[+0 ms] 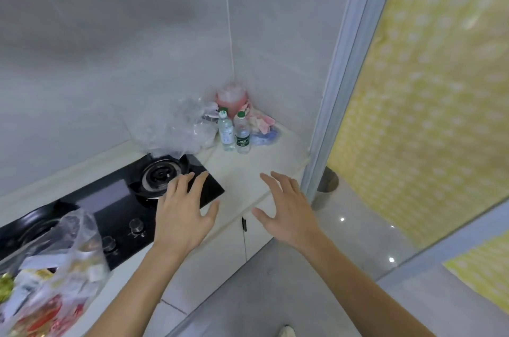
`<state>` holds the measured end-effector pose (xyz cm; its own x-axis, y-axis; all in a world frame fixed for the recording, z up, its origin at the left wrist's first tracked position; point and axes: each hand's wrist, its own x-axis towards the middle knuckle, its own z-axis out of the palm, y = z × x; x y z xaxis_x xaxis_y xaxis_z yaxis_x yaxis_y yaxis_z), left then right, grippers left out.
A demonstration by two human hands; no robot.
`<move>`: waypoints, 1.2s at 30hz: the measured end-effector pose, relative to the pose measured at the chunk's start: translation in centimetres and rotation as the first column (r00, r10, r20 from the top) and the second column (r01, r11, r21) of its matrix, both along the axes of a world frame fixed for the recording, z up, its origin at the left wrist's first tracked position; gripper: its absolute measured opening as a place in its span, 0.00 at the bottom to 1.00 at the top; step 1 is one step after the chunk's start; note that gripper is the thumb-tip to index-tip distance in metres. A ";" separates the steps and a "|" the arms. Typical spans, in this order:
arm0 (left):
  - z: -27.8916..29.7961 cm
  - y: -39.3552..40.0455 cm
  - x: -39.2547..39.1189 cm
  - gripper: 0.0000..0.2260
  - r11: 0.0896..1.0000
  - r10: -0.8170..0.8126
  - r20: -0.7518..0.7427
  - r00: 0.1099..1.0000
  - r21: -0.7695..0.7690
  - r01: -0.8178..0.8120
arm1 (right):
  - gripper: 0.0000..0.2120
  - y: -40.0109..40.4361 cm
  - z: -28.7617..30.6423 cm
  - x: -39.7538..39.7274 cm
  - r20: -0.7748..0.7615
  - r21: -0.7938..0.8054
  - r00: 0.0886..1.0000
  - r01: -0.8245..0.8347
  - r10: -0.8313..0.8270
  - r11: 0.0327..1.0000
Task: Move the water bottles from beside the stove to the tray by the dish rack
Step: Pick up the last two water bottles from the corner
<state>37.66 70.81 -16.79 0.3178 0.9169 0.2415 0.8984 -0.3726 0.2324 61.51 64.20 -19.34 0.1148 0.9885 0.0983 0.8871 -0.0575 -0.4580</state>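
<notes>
Neither grip held anything: the left hand (183, 215) hung palm down with its fingers spread over the near right corner of the black gas stove (115, 210), and the right hand (286, 212) hung the same way, fingers splayed, above the pale bench (242, 171) close to its front edge. Both bare forearms reached in from the bottom of the head view, and the hands were apart from each other with a strip of bench showing between them. Well beyond the fingertips, back in the corner where the two grey tiled walls met, the two water bottles stood upright and side by side, just touching or nearly so. One bottle (226, 130) on the left had a white cap and a pale label; the other bottle (242, 134) on the right had a green cap and a green label. Both sat on the bench just to the right of the stove. Behind them stood a pink container (231, 99), with crumpled clear plastic bags (179, 127) to their left, partly over the rear burner's edge, and some pink and blue cloth or wrapping (264, 127) to their right. At the lower left, a clear plastic bag of packaged goods (52, 276) rested on the bench in front of the stove's knobs (136, 225).
</notes>
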 end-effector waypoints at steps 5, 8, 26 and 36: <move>-2.1 7.4 4.5 0.30 0.994 0.038 0.005 0.999 -0.103 -0.037 | 0.39 9.4 -1.3 4.8 0.024 -0.047 0.997 -0.068 0.070 0.997; -3.8 11.4 6.4 0.30 0.984 0.044 0.052 0.998 -0.175 -0.034 | 0.39 14.9 -2.4 6.6 -0.011 -0.092 0.997 -0.074 0.073 0.993; -9.9 41.9 15.2 0.27 0.906 0.170 0.276 0.946 -0.422 -0.040 | 0.28 44.7 -7.6 9.1 -0.196 -0.141 0.981 -0.040 0.012 0.989; -12.6 42.3 15.4 0.13 0.936 0.192 0.256 0.947 -0.336 -0.099 | 0.20 46.5 -9.8 9.9 -0.119 -0.109 0.985 -0.139 0.126 0.984</move>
